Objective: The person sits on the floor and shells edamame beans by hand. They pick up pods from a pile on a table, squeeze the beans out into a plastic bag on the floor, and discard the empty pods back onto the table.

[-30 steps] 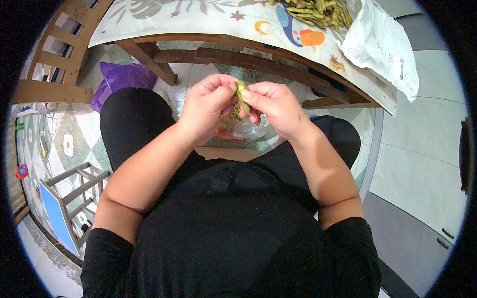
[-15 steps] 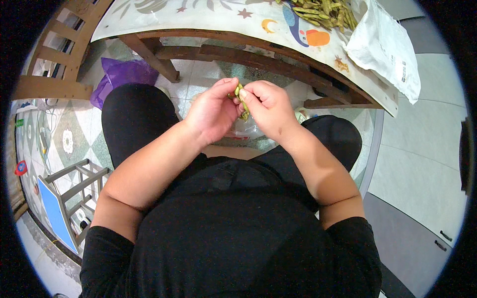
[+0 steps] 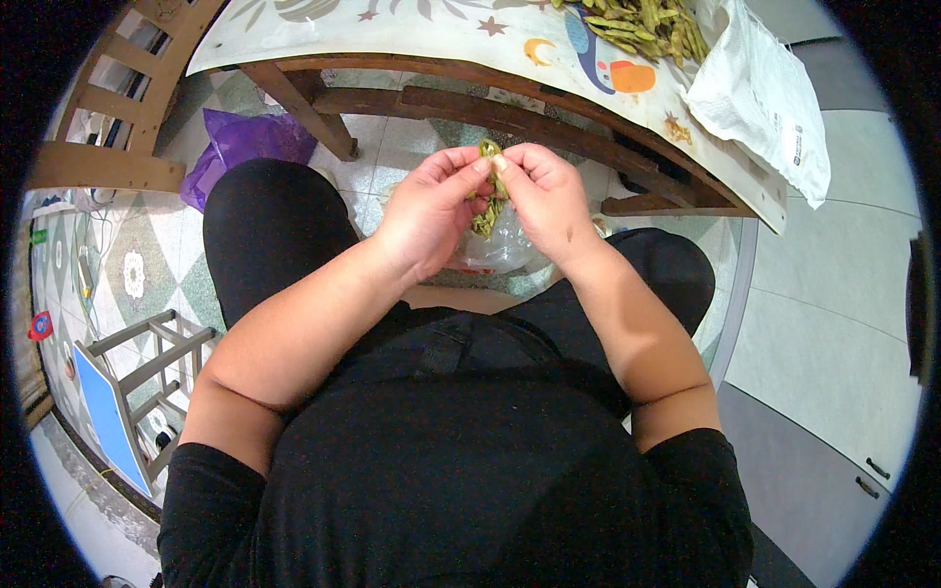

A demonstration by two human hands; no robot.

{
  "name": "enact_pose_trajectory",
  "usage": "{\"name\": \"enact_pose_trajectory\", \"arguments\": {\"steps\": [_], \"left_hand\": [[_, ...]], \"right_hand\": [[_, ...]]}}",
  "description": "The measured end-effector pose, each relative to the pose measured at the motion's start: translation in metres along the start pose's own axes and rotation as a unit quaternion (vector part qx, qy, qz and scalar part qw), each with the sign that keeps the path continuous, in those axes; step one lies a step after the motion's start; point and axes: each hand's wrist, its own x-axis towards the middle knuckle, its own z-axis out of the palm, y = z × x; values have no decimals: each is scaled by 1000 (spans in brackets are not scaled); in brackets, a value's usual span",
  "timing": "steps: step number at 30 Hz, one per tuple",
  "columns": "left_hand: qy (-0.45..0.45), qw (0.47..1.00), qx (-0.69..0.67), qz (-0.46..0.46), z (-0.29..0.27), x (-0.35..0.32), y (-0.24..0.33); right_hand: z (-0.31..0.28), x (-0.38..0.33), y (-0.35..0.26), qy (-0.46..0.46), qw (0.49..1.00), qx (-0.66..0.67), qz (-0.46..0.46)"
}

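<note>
Head view, and both hands were right on it: the left hand (image 3: 426, 211) pinched a green pod (image 3: 489, 149) between thumb and fingers, and the right hand (image 3: 544, 196) gripped it too, thumb pressed close to the other thumb. Up front, the pod sat between the fingertips, just short of the near edge of the table (image 3: 421, 34)! Below the hands, between the knees, lay a clear plastic bag (image 3: 505, 245), with more green bits (image 3: 485, 221) showing there, partly hidden by the fingers. Over on the far right of the table, a heap of pods (image 3: 642, 24) lay beside a white bag (image 3: 755, 88) that hung over the edge. Far left, a purple bag (image 3: 250, 147) rested on the floor (image 3: 201, 245).
</note>
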Motion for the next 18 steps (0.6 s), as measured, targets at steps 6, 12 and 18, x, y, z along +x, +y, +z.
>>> {"name": "enact_pose_trajectory", "arguments": {"steps": [6, 12, 18], "left_hand": [[0, 999, -25, 22, 2, -2, -4], [27, 998, -45, 27, 2, -3, -3], [72, 993, -98, 2, 3, -5, 0]], "right_hand": [[2, -2, 1, -3, 998, -42, -50], [9, -3, 0, -2, 1000, 18, -22], [8, 1, 8, 30, 970, -187, -155]]}}
